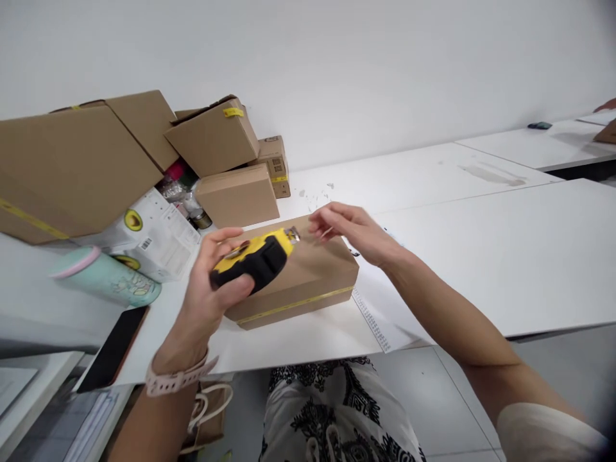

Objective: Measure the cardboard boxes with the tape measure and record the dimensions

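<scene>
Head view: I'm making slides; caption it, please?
Left hand holding a tape measure above a cardboard box, right hand near the hook.

From the person's head, the single camera looks forward and down, near the left hand (205,282) and right hand (353,228) mid-frame, wall (337,70) across the top, lap (337,410) at bottom centre.

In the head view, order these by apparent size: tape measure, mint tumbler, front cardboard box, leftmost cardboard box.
1. Leftmost cardboard box
2. Front cardboard box
3. Mint tumbler and tape measure: look too alike to rank
</scene>
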The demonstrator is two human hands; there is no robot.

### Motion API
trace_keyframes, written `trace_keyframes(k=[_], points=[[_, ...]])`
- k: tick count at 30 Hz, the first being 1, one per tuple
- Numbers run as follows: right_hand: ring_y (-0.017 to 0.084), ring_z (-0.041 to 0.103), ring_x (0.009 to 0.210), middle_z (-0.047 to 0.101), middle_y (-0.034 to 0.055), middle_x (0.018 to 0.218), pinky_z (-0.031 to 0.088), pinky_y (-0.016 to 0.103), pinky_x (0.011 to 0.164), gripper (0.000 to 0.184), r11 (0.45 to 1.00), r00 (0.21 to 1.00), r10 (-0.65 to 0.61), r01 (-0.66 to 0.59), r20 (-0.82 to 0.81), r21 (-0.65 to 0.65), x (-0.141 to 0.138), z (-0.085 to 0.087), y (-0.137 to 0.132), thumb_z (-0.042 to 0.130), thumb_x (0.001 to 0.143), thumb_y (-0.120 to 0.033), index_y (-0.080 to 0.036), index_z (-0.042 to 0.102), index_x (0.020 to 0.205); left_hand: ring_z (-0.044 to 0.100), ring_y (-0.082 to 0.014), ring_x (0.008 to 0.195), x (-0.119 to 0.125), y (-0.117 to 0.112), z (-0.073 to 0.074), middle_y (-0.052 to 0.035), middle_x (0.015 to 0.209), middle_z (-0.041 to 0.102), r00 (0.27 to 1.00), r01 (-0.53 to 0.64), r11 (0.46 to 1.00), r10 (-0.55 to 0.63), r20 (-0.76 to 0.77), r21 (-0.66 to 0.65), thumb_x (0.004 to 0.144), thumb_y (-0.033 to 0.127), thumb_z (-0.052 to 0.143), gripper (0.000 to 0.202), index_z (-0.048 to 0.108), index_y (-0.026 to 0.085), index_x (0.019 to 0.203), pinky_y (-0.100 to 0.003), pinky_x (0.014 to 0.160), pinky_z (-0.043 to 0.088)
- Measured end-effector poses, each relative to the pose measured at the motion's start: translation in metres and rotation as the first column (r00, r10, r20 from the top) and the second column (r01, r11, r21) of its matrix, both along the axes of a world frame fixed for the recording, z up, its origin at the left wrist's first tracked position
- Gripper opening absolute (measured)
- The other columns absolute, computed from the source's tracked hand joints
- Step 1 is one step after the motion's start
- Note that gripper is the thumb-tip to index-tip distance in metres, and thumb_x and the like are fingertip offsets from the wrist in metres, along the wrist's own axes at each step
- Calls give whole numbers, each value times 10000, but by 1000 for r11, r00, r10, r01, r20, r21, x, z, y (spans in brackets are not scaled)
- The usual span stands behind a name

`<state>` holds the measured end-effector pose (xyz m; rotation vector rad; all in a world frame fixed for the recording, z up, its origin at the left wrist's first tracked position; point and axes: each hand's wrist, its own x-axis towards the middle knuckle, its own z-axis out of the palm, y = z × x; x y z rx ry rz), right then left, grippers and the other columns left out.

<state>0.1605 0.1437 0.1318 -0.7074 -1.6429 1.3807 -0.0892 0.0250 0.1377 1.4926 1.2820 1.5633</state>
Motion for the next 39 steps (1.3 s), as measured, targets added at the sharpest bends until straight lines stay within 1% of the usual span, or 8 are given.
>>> trace_keyframes(k=[6, 11, 17, 19, 24, 29, 34, 39], points=[[90, 509, 584, 551, -28, 656, 456, 237, 552, 421, 974, 988, 151, -156, -46, -164, -19, 9, -20, 763, 786, -566, -198, 564, 743, 669, -237, 754, 28, 18, 7, -48, 905, 700, 994, 57, 970, -31, 109, -237, 559, 541, 880, 705, 616, 219, 1127, -313, 640, 509], [77, 437, 533, 511, -35, 586, 351, 223, 475, 376, 939, 973, 226, -230, -44, -255, -9, 3, -8, 782, 773, -445, -193, 533, 649, 705, -284, 802, 12, 8, 8, -95, 981, 728, 981, 91, 953, -35, 193, -289, 617, 543, 843, 572, 694, 203, 1053, -367, 634, 589], [92, 374, 496, 478, -23, 585, 296, 244, 414, 314, 959, 979, -139, 96, -146, -268, 27, 0, 28, 670, 838, -350, -223, 468, 635, 687, -319, 829, -44, -5, 24, -121, 940, 737, 936, -245, 943, 291, 198, -226, 506, 554, 859, 534, 779, 180, 878, -355, 498, 615], [107, 471, 541, 563, 5, 647, 379, 244, 447, 263, 963, 991, -96, 69, -94, -262, 17, 0, 25, 687, 849, -378, -204, 545, 712, 683, -313, 804, -52, -7, 26, -120, 932, 742, 913, -280, 934, 331, 239, -222, 495, 560, 859, 541, 791, 182, 876, -356, 475, 612], [129, 617, 687, 671, 42, 794, 510, 242, 567, 327, 934, 972, 224, -234, -68, -271, -41, 8, -8, 720, 852, -495, -189, 606, 851, 687, -291, 781, -38, -8, 19, -117, 939, 744, 962, -86, 967, 144, 233, -242, 550, 518, 867, 515, 771, 178, 925, -359, 545, 620], [83, 540, 585, 594, -32, 643, 475, 211, 539, 392, 913, 949, 303, -317, -94, -259, -63, 7, -21, 852, 716, -480, -189, 588, 735, 674, -286, 815, -22, -6, 14, -91, 935, 718, 989, 5, 968, 33, 145, -251, 623, 529, 844, 480, 738, 196, 953, -351, 573, 605], [44, 399, 489, 494, -68, 563, 328, 186, 445, 402, 884, 934, 333, -358, -132, -302, -44, 8, -8, 847, 730, -427, -184, 535, 663, 682, -311, 851, -22, 0, 16, -98, 958, 725, 982, 68, 952, -10, 190, -298, 637, 536, 823, 486, 740, 185, 962, -364, 568, 602], [47, 354, 514, 443, -61, 566, 242, 205, 436, 393, 923, 977, 112, -169, -179, -346, 4, 4, 29, 882, 676, -322, -176, 518, 651, 657, -279, 944, -55, -1, 25, -82, 1009, 734, 987, -114, 908, 151, 62, -403, 584, 554, 846, 621, 712, 159, 1045, -321, 631, 608]])
